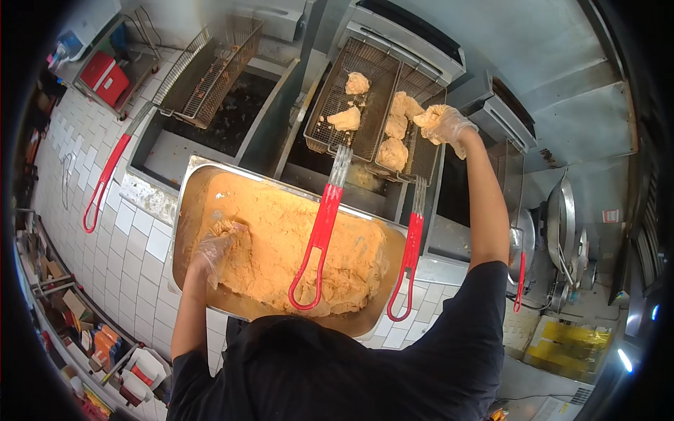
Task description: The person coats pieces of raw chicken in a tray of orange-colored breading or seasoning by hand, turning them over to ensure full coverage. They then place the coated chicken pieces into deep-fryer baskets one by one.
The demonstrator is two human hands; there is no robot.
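Note:
In a clear plastic glove, my right hand [453, 126] grips a breaded chicken piece [430, 123] over the right-hand wire fry basket [421, 150]. Several coated pieces [393, 154] rest inside that basket. Two more, one of them a lumpy piece [345, 120], lie in the left-hand fry basket [329, 134] beside it. My left hand [215, 251], also gloved, is down in the orange breading flour [284, 226] at the left of a deep steel pan [178, 247]. Its fingers close around a floured piece [238, 234] with a pinkish edge, partly covered by flour.
Red basket handles [327, 216] [413, 244] reach over the pan and its right edge. Another fry basket [210, 73] rests over the left fryer vat [231, 116], its red handle [108, 168] sticking out. Woks [561, 210] stand at right. Boxes [105, 342] fill a lower-left shelf.

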